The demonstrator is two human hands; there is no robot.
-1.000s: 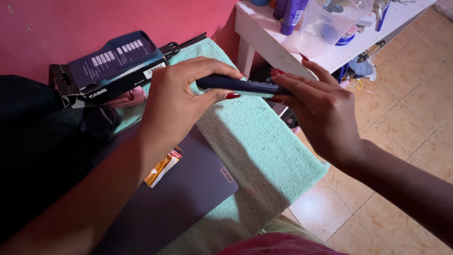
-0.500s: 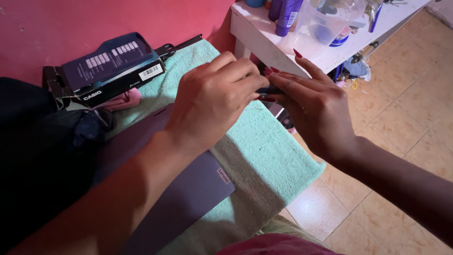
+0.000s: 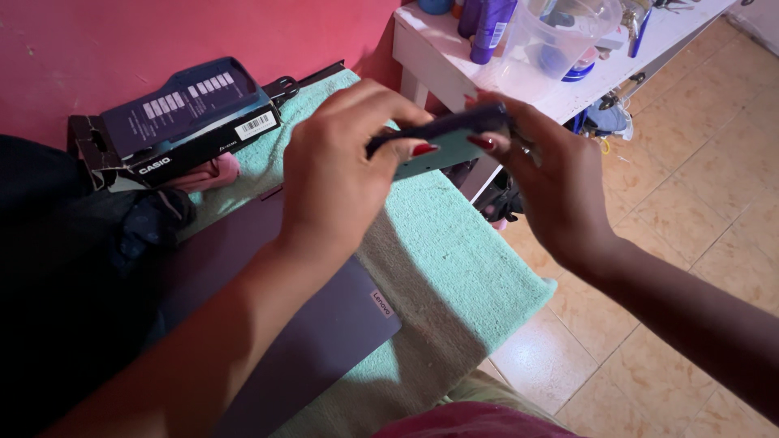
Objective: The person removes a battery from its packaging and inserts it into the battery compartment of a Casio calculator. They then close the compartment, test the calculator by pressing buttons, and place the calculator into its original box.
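Flat dark device [image 3: 442, 139] gripped between left hand [image 3: 341, 174] and right hand [image 3: 560, 182], above green towel [image 3: 454, 268], beside white table [image 3: 487, 81].

Flat dark device [image 3: 442, 142], frame centre: ends covered by left hand [image 3: 341, 182] and right hand [image 3: 552, 182], kind not certain. Laptop [image 3: 324, 324], lower left: largely behind left forearm. White table [image 3: 487, 77], purple bottle [image 3: 487, 20], clear plastic jug [image 3: 556, 36], top edge: cut off. Dark heap [image 3: 73, 268], left edge: too dim to identify.
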